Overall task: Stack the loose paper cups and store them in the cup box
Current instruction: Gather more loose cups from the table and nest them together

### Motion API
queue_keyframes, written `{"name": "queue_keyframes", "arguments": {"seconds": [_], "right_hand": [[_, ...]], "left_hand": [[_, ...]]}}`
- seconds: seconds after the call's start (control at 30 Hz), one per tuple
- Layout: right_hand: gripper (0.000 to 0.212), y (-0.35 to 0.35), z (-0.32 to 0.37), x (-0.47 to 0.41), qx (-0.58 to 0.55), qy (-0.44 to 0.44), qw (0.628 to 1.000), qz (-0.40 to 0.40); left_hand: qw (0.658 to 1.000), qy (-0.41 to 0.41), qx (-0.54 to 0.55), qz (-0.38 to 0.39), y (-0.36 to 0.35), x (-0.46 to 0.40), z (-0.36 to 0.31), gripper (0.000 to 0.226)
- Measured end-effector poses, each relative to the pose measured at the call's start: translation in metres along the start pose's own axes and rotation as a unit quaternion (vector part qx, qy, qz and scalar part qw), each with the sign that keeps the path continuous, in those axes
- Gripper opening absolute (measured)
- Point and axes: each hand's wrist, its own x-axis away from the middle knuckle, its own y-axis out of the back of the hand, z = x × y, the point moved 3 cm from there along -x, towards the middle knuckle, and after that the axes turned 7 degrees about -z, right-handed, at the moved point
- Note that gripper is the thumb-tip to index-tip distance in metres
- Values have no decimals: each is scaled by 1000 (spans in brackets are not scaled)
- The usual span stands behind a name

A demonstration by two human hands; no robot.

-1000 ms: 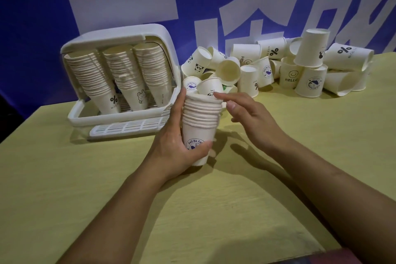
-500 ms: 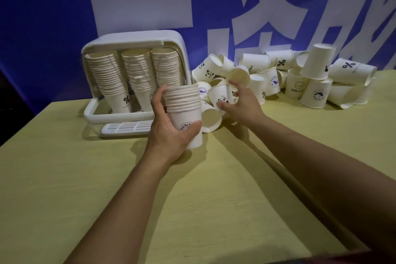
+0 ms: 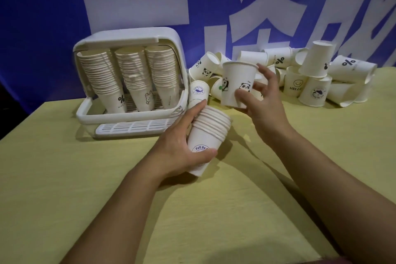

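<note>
Far out past the left hand [image 3: 180, 148]: cup box [image 3: 128, 75], lid up, 3 nested columns leaning inside, slotted tray [image 3: 137, 127] poking out in front. No room visible for a 4th column from here, though hard to say.

Left hand wrapped round a short stack [image 3: 211, 133], thumb pressed across the printed bottom cup, fingers behind the rims. Stack tilted, mouth leaning toward the right hand, held clear of the table [image 3: 107, 210].

Just above and right of that stack: right hand [image 3: 261, 94] pinching 1 panda cup [image 3: 237, 85] by its lower wall, fingertips only, mouth up, roughly upright. Not yet seated in the stack; a gap between its base and the top rim.

Beyond and right of the right hand: loose pile [image 3: 310, 77], some cups standing, some on their sides, a couple perched upside down on others.

Risks from here, by judgement: mismatched tilt between cup and stack, so base catching a rim and crumpling. Light fingertip pinch, so easy slip. Hard push down, so cups jamming tight. Reaching back carelessly, so perched cups toppling.
</note>
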Motion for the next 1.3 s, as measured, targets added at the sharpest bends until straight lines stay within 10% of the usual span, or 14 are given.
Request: {"name": "queue_keyframes", "arguments": {"seconds": [0.27,0.67,0.9,1.03,1.2,1.3], "right_hand": [[26,-29,-10,22,45,64,991,112],[52,-34,-50,16,437,162,860,207],[32,-22,-40,5,348,157,924,32],[36,-28,-50,2,301,75,949,53],[98,-29,-52,5,264,52,949,162],[91,-27,-52,6,304,88,932,179]], "left_hand": [[993,8,5,-116,8,-3,3,123],[954,73,16,-291,37,-6,16,104],[962,53,5,-267,26,-9,19,103],[969,37,-2,-244,20,-10,19,105],[971,38,-8,-237,21,-9,19,105],[973,38,-6,-226,22,-10,19,104]]}}
